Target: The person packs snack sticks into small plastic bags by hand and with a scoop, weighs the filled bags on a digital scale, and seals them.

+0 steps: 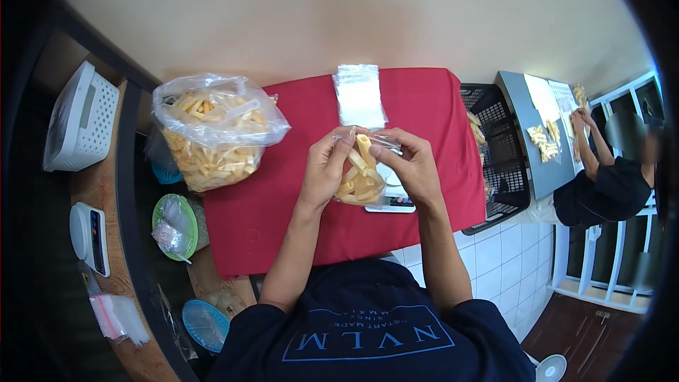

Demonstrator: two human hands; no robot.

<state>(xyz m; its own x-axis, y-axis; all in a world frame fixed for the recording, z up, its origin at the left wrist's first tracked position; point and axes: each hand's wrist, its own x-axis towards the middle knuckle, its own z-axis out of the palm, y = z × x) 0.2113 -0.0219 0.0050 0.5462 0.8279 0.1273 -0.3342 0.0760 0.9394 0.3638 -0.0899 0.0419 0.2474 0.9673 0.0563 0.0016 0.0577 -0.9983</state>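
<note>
Viewing from afar, I see left hand (326, 170) and right hand (417, 168) pinching opposite sides of the small bag (362, 187) at its top, long axis near twelve-to-six, filled end toward six, neither hand clearly nearer, scale (402, 204) at five o'clock.

It seems a small food-packing room: kitchen scale (90, 239) on wooden shelf (117, 219), large snack bag (212, 134) and plastic sachets (359, 95) on red-covered surface (304, 233).
</note>
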